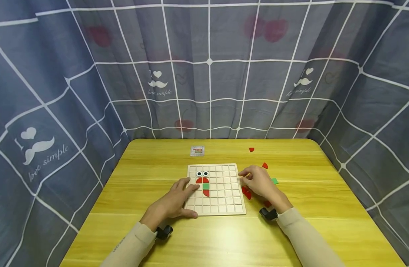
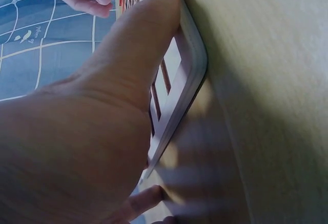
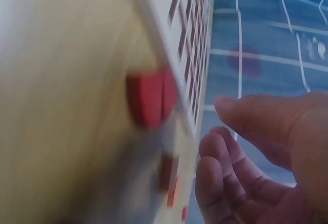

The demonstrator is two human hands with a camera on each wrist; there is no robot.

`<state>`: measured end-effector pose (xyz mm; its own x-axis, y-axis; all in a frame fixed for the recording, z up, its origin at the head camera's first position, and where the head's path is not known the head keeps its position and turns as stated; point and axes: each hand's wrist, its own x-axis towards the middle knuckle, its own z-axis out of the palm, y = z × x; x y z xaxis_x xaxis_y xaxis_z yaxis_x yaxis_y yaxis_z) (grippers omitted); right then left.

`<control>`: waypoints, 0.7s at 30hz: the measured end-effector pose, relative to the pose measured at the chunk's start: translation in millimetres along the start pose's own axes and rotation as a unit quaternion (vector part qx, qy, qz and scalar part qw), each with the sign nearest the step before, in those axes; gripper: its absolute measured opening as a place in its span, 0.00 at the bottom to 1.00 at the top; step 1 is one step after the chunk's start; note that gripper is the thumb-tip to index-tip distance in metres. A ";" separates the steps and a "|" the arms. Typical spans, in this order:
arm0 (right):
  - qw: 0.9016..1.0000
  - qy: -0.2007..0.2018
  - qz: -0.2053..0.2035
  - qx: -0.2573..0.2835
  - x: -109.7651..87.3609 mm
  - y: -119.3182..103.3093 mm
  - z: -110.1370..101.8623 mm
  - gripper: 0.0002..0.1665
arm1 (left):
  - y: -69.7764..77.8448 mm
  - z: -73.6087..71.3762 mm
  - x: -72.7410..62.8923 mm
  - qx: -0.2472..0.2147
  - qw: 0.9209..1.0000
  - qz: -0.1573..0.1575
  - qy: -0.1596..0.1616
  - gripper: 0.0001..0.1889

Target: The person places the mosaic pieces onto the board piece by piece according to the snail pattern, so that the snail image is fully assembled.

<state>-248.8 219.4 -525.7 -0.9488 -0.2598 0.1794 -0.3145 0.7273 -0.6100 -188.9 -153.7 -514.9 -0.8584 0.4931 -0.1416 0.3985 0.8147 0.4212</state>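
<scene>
A pale gridded board lies on the table. Seated in its upper left are two round eye tiles, two red rounded pieces, a green square below them and another red piece lower still. My left hand rests on the board's left side, fingers spread, thumb at the front edge. Just off the right edge hovers my right hand; the right wrist view shows thumb and fingers apart with nothing between them. Red pieces lie beside the board, below this hand.
More loose pieces lie right of the board: a red one, a green one and a red one partly under the right wrist. Farther back are a small picture card and a red piece. A checked curtain surrounds the table.
</scene>
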 end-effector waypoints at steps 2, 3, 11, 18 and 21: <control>1.000 0.011 0.009 -0.005 0.6 9.7 -6.2 0.08 | -0.5 0.2 0.0 0.001 1.000 0.001 0.001 0.55; 1.000 0.014 0.012 -0.006 1.1 14.0 -9.0 0.09 | -0.9 0.4 0.1 0.001 1.000 0.001 0.001 0.55; 0.998 0.029 0.047 -0.002 4.0 44.3 -30.5 0.14 | -0.8 -0.1 0.8 0.001 1.000 0.003 0.001 0.55; 0.997 0.036 0.069 -0.005 7.6 65.4 -46.4 0.22 | 0.2 -2.0 1.3 -0.001 1.000 0.002 -0.001 0.55; 0.996 0.035 0.074 -0.023 10.9 72.8 -47.6 0.25 | 0.2 -1.7 1.0 -0.001 1.000 0.002 -0.003 0.55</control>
<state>-283.3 299.8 -531.5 -0.9840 -0.1034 0.1448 -0.1703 0.7829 -0.5983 -190.2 -153.6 -513.5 -0.8553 0.4974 -0.1451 0.4004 0.8122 0.4242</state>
